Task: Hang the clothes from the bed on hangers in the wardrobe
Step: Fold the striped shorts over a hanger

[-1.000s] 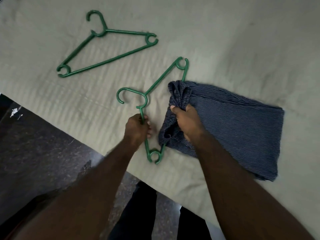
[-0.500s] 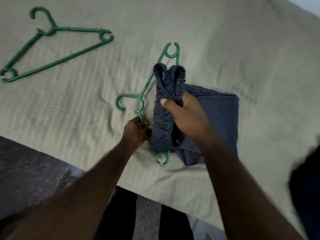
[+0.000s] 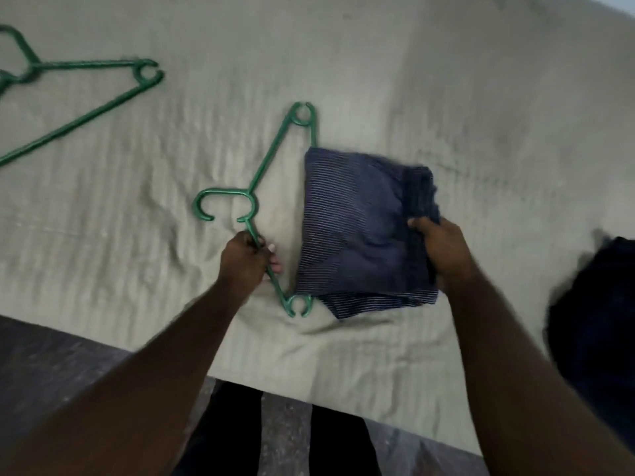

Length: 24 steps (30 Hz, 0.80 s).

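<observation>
Two green plastic hangers lie on the beige-sheeted bed (image 3: 446, 80): the far hanger (image 3: 86, 64) at upper left, the near hanger (image 3: 271, 156) in the centre. The left hand (image 3: 244, 259) curls round the near hanger's lower arm. The right hand (image 3: 443, 249) pinches the right edge of the folded navy striped garment (image 3: 357, 228), which covers that hanger's bar.

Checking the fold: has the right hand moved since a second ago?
Yes. The right hand went rightward, away from the hanger gripped by the left hand, across the striped cloth to its far edge.
</observation>
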Tool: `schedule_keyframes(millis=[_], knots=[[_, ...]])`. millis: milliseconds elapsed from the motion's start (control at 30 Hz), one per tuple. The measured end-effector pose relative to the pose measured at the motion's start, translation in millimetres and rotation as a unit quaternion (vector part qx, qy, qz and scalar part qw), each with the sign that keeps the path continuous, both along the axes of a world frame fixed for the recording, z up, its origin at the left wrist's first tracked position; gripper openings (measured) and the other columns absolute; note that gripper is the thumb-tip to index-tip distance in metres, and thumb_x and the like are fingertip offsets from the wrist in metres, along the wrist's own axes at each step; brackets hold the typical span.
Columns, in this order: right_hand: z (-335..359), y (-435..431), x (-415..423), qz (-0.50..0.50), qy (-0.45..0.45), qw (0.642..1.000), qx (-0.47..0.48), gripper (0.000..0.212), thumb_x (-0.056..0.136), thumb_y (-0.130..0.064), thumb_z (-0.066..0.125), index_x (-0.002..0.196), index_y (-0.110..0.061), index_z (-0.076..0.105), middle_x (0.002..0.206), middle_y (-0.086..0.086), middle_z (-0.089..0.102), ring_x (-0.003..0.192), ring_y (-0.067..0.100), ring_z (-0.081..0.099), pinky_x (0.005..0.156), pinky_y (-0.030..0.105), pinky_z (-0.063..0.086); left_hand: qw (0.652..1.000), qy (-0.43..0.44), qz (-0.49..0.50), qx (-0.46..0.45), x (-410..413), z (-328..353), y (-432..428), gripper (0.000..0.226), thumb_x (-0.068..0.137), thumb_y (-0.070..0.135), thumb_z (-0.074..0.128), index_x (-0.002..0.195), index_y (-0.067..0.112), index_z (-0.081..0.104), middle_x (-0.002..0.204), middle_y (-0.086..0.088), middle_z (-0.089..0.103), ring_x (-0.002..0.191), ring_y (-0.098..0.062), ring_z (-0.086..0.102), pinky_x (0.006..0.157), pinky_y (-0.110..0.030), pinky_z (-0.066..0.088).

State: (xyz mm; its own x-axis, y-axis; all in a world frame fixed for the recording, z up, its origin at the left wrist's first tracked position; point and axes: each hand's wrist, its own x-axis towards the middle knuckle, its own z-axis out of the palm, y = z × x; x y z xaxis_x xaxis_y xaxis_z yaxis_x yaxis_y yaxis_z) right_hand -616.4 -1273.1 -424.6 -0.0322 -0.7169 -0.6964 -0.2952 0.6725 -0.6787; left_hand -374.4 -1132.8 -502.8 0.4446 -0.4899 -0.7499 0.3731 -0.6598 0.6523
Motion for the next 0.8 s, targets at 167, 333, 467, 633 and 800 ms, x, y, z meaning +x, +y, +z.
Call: schedule_keyframes(millis=[167,333,467,633,800], knots=[[-31,-14,-34,0.027,-0.009,0.999,-0.03,0.022,0.093,-0.012,0.061,0.115,-0.013,0.065,0.108,0.008,0.072,0.098,0.027,0.07,0.084,0.044,0.059,1.0,-0.022,-0.004,0.004,-3,-4,2,0.022,0.094,-0.003,0.055,0.082,0.012,0.045,0.067,-0.015,0.054,0.048,-0.024,0.058,0.054,-0.041,0.057],[-43,-18,-43,0.004,-0.038,0.999,-0.031,0.036,0.096,-0.005,0.055,0.131,-0.012,0.054,0.115,0.008,0.068,0.103,0.026,0.068,0.078,0.035,0.058,1.0,-0.026,-0.001,0.01,-9,-5,2,0.022,0.094,-0.003,0.056,0.082,0.012,0.045,0.068,-0.016,0.054,0.048,-0.026,0.058,0.058,-0.042,0.057],[-48,-26,-45,0.078,0.03,0.995,-0.057,0.043,0.095,-0.018,0.064,0.135,-0.015,0.052,0.123,0.005,0.065,0.108,0.023,0.066,0.089,0.038,0.056,0.999,-0.024,-0.016,0.027,-13,-5,2,0.019,0.095,0.0,0.055,0.084,0.011,0.045,0.069,-0.018,0.054,0.054,-0.031,0.061,0.057,-0.043,0.058],[-47,-23,-51,0.115,0.135,0.972,-0.157,0.042,0.098,-0.025,0.057,0.139,-0.022,0.048,0.127,0.003,0.063,0.112,0.019,0.062,0.095,0.036,0.051,0.999,-0.017,-0.016,0.03,-16,-4,2,0.019,0.095,0.0,0.054,0.085,0.012,0.044,0.07,-0.018,0.052,0.055,-0.029,0.056,0.051,-0.039,0.057],[-58,-13,-56,0.11,0.192,0.963,-0.156,0.045,0.1,-0.029,0.053,0.143,-0.026,0.045,0.125,0.003,0.064,0.11,0.02,0.062,0.094,0.033,0.05,0.996,-0.037,-0.046,0.072,-22,-1,-1,0.007,0.098,0.013,0.052,0.096,0.009,0.046,0.071,-0.018,0.058,0.051,-0.031,0.062,0.052,-0.039,0.057]])
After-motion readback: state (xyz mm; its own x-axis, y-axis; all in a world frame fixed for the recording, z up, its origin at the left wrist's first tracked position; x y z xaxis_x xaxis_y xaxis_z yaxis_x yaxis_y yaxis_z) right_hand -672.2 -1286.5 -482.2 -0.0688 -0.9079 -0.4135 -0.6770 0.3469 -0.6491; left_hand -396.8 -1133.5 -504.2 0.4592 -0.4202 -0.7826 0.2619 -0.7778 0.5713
